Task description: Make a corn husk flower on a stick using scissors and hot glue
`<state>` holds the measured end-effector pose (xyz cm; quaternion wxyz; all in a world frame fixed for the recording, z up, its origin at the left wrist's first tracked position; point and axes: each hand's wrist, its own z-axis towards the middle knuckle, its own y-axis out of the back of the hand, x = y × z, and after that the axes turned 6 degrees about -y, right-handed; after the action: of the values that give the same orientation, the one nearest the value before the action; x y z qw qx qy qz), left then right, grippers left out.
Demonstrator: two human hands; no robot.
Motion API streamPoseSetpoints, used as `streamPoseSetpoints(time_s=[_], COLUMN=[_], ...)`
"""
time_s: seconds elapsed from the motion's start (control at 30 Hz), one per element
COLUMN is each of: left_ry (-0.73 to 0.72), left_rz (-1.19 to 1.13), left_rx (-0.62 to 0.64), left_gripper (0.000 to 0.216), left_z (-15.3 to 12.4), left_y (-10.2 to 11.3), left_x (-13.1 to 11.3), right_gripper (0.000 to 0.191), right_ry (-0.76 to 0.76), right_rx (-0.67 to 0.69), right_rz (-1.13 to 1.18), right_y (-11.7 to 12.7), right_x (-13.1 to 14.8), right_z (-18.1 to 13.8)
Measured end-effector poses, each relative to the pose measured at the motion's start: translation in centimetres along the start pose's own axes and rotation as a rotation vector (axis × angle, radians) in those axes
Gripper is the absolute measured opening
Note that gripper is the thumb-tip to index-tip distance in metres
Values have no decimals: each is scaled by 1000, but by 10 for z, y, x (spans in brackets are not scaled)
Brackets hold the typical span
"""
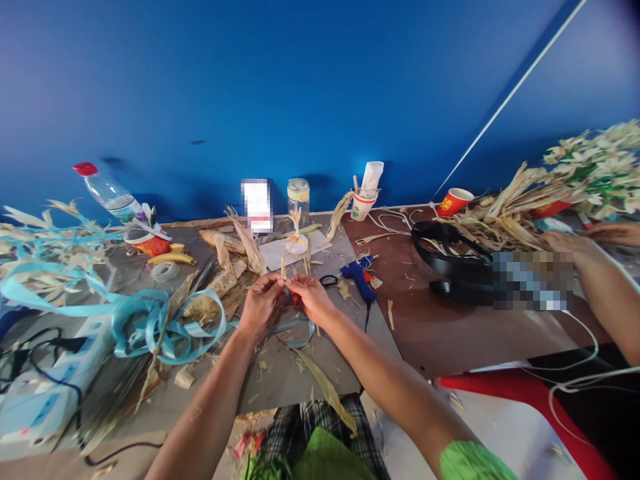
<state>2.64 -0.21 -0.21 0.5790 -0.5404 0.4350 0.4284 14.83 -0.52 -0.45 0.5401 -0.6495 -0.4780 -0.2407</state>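
My left hand and my right hand meet over the middle of the grey table. Both are closed in a pinch on a small piece of dried corn husk, whose tip sticks up between the fingers. A light blue ribbon runs from a tangled heap at the left to just under my hands. A long husk strip lies on the table below my right wrist.
A blue glue gun and black scissors lie right of my hands. Corn cobs, a glass jar, paper cups, a tilted water bottle and a tape roll stand behind. Another person's arm reaches in at right by a husk pile.
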Motion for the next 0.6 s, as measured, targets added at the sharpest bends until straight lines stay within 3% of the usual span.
streamPoseSetpoints(time_s=[0.13,0.4,0.6], left_ry=[91,142,127], left_rz=[-114,-147,-42], left_rx=[75,70,44], left_gripper=[24,22,22], left_z=[-2,-3,-2], left_y=[-2,-2,0], left_x=[-6,-5,-3], right_gripper=[31,28,19], right_ry=[-66,-6,212], right_rx=[110,17,-69], right_rz=[29,-126,-179], right_y=[5,5,10], right_x=[3,5,10], right_z=[0,0,0])
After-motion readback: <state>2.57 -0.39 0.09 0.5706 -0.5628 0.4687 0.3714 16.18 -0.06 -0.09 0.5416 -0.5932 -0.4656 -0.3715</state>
